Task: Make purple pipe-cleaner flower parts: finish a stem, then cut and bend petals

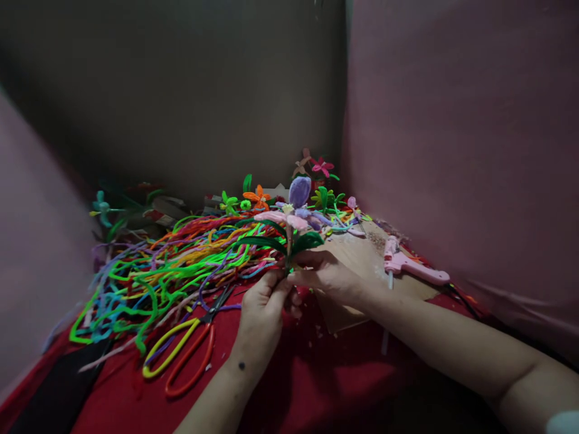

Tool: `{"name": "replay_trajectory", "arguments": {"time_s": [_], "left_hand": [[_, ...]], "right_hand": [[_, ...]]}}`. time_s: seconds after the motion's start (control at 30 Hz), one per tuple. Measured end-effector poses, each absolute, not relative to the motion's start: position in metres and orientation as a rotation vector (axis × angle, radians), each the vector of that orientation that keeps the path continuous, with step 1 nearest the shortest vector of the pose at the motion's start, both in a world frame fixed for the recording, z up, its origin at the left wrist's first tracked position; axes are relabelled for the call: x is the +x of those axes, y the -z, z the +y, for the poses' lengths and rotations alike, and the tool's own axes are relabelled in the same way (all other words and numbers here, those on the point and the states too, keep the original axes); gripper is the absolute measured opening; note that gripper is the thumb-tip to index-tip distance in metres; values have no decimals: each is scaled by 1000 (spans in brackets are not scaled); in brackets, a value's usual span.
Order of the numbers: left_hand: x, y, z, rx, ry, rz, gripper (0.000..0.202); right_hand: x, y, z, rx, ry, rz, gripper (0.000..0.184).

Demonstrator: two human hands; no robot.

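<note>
a fuzzy artificial flower of soft, chenille-like stems (288,235) stands upright in front of the person, above the near edge of the heaped craft stems. its rounded petals are pale pink and lilac around a small cream centre, and slender, arching dark green leaves spread from its stalk. the left hand (263,302) has thumb and fingers pinched together on the foot of the stalk; the right hand (329,276) closes its fingertips on the stalk just beside them, under the right-hand leaf.

to the left sprawls a tangled heap of long, bendy, fuzzy craft stems (190,247) in neon green, orange, purple and blue. scissors with large yellow and red loop handles and dark blades (207,319) lie on a deep red, smooth cloth (323,377). a glossy pink plastic glue gun (398,261) with a translucent stick rests on a flat brown sheet (362,262).
</note>
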State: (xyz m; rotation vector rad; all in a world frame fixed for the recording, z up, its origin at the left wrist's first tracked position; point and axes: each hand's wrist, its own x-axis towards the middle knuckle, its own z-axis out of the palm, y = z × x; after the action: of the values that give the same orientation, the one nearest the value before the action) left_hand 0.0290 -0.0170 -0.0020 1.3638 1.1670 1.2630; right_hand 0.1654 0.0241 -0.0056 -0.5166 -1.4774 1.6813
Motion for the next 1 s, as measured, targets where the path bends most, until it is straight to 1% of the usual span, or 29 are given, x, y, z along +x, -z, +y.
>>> {"name": "replay_trajectory", "arguments": {"time_s": [0.13, 0.2, 0.27, 0.37, 0.5, 0.57, 0.63, 0.7, 0.87, 0.93, 1.0], "left_hand": [[28, 2, -17, 1347, -1264, 1149, 15], [29, 4, -17, 1293, -1238, 1123, 14], [30, 4, -17, 1202, -1219, 1069, 15], [31, 3, -18, 1052, -1185, 870, 20], [27, 3, -15, 916, -1030, 550, 20], [24, 1, -15, 936, -972, 513, 20], [23, -1, -15, 1066, -979, 626, 20], [24, -3, -17, 1253, -1066, 858, 20], [25, 7, -19, 1732, -1281, 1354, 12], [23, 12, -19, 1853, -1335, 1451, 9], [23, 12, -19, 1855, -1350, 1450, 9]], "right_hand": [[170, 0, 29, -697, -1459, -1521, 23], [171, -1, 31, -720, -1413, -1491, 21], [172, 0, 33, -684, -1439, -1429, 19], [173, 4, 34, -620, -1522, -1412, 16], [172, 8, 33, -463, -1726, -1421, 19], [171, 8, 30, -428, -1758, -1393, 18], [170, 6, 27, -446, -1739, -1392, 20], [169, 3, 23, -489, -1708, -1400, 21], [163, 0, 19, -613, -1589, -1284, 11], [163, 2, 19, -602, -1605, -1304, 14], [163, 4, 21, -545, -1637, -1329, 17]]}}
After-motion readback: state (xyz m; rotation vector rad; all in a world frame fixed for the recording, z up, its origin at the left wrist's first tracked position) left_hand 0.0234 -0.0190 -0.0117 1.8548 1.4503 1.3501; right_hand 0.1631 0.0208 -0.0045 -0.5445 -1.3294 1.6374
